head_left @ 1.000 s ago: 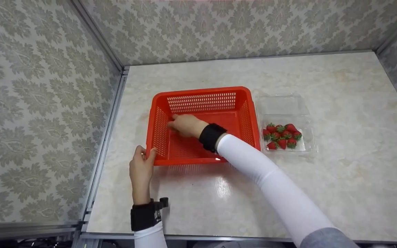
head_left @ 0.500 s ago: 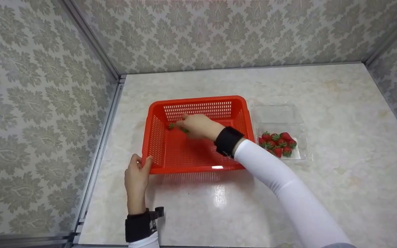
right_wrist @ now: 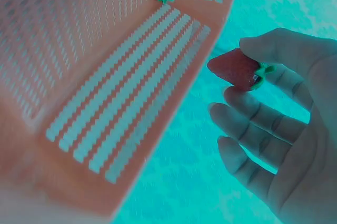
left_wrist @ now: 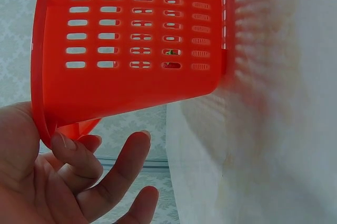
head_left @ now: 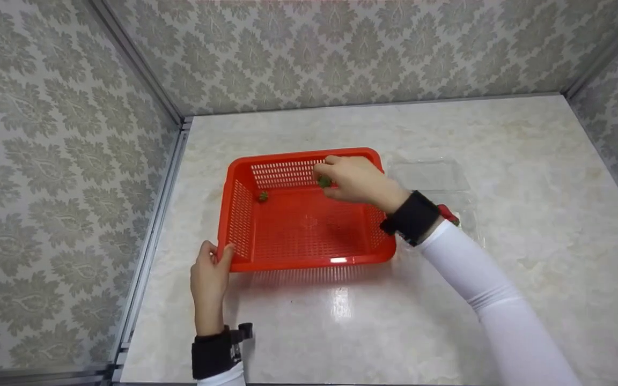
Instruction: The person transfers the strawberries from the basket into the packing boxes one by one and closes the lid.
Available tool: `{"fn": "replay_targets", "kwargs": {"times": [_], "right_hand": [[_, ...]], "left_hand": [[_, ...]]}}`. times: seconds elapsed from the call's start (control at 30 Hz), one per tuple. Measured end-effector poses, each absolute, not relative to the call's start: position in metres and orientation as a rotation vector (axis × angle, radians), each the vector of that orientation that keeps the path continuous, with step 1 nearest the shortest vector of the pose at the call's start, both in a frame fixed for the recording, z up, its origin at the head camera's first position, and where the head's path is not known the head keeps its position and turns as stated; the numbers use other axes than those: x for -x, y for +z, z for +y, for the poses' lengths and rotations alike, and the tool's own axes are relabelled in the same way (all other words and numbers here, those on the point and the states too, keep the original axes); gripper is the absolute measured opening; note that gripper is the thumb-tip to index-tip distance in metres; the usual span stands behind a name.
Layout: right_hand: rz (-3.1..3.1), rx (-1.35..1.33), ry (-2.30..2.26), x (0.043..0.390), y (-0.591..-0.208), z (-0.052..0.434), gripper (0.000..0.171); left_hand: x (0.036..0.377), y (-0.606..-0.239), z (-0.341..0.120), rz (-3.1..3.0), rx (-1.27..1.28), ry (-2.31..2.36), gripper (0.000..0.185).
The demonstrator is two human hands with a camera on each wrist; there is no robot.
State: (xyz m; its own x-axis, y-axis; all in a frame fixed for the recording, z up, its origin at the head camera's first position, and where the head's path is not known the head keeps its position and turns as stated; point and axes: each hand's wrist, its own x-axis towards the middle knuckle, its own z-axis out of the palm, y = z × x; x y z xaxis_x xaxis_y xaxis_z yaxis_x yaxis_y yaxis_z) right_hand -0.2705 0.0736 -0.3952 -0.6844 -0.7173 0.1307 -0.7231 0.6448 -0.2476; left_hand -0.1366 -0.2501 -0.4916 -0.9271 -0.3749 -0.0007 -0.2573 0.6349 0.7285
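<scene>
My left hand (head_left: 211,276) grips the near left corner of the red plastic basket (head_left: 309,264), with the thumb over its rim in the left wrist view. Above the basket's back right part, my right hand (head_left: 360,179) pinches a strawberry (right_wrist: 237,69) between thumb and fingers. Its green leaves show in the head view, and its red tip points away from the palm in the right wrist view. One other strawberry (head_left: 263,197) lies inside the basket at the back left corner, leaves up.
To the basket's right stands a clear plastic box (head_left: 427,174) with its lid folded back. My right forearm hides most of it; one or two strawberries (head_left: 447,213) show past the wrist strap. Patterned walls (head_left: 309,59) border the table (head_left: 529,225) at the back and sides.
My right hand has moved from the basket's back left corner up and to the right, holding a strawberry. The strawberry in the corner has come into view. My left hand keeps its grip.
</scene>
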Motion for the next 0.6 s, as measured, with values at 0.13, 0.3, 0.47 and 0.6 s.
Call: {"fn": "replay_targets", "kwargs": {"times": [0.13, 0.3, 0.47, 0.6], "right_hand": [[-2.801, -1.195, 0.445, 0.264, -0.394, 0.107, 0.016], [-2.834, -1.078, 0.463, 0.252, -0.401, 0.153, 0.021], [-2.927, -0.872, 0.448, 0.245, -0.408, 0.200, 0.023], [-2.989, -0.725, 0.455, 0.240, -0.414, 0.236, 0.022]], "left_hand": [[0.138, -0.491, -0.249, -2.703, -0.522, -1.179, 0.028], [0.135, -0.490, -0.249, -2.712, -0.525, -1.189, 0.028], [0.134, -0.489, -0.249, -2.731, -0.533, -1.189, 0.029], [0.136, -0.488, -0.249, -2.743, -0.539, -1.196, 0.031]]}}
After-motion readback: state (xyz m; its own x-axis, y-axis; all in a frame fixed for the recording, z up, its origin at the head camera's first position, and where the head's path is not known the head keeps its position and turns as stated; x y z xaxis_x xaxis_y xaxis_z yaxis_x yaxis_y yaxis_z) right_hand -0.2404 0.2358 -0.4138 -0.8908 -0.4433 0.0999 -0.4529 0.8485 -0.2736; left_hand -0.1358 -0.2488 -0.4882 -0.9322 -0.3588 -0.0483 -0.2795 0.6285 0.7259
